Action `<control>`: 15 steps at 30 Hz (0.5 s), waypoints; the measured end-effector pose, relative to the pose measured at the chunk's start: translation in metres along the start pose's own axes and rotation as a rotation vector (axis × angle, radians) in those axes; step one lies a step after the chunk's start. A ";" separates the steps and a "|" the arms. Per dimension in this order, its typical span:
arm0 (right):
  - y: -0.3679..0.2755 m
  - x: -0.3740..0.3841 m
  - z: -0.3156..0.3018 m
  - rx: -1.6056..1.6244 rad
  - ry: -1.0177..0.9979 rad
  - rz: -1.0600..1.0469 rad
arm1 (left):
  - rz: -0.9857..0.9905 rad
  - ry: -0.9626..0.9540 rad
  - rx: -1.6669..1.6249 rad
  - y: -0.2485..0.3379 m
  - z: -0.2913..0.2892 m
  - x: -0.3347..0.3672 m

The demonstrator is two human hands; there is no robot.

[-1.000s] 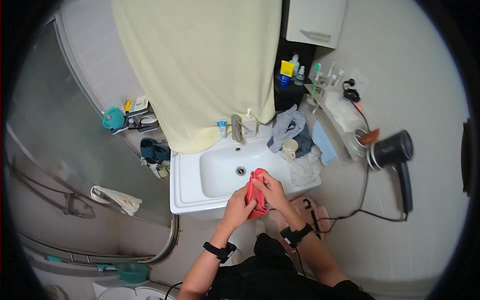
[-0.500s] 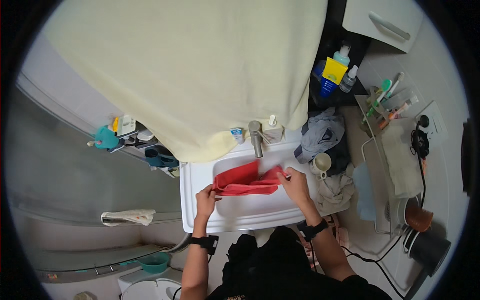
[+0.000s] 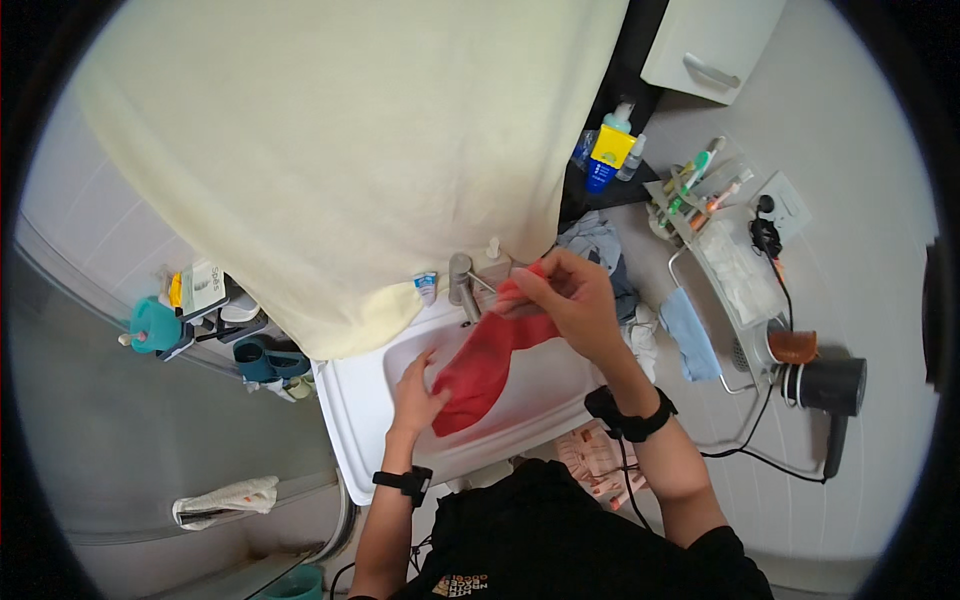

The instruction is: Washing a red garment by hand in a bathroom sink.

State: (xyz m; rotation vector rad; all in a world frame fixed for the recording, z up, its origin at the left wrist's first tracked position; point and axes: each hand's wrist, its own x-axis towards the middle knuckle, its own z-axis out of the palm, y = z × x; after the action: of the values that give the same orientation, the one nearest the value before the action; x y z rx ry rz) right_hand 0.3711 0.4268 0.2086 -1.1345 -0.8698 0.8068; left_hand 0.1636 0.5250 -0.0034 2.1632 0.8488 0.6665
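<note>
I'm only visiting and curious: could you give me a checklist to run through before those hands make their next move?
1. Right hand gripping the red cloth: ok; its fingers pinch the upper end.
2. Left hand closed on the cloth: not ok; it looks open, at the cloth's lower left edge.
3. Cloth over the washbasin: ok.
4. Cloth spread flat: not ok; it slants down from the right hand, bunched at the top.
5. Faucet turned off: cannot tell; no stream is clearly visible.
6. Hair dryer apart from the washbasin: ok; it is at the right-hand wall.
</note>
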 end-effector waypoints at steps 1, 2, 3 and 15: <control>-0.005 0.000 0.014 0.024 -0.048 -0.003 | 0.209 0.087 -0.065 0.013 0.000 0.008; -0.010 -0.002 0.022 0.002 -0.060 -0.020 | 0.226 0.087 -0.079 0.036 0.002 0.018; -0.007 -0.003 0.027 -0.003 -0.057 -0.027 | 0.180 0.059 -0.281 0.060 -0.002 0.026; 0.121 -0.045 -0.069 -0.549 -0.366 0.354 | -0.286 -0.083 -0.655 -0.001 -0.041 -0.031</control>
State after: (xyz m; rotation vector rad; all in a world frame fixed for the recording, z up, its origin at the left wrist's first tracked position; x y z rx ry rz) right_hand 0.4009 0.3864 0.0706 -1.6862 -1.2625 1.1277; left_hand 0.1158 0.5197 0.0148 1.4419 0.7441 0.5977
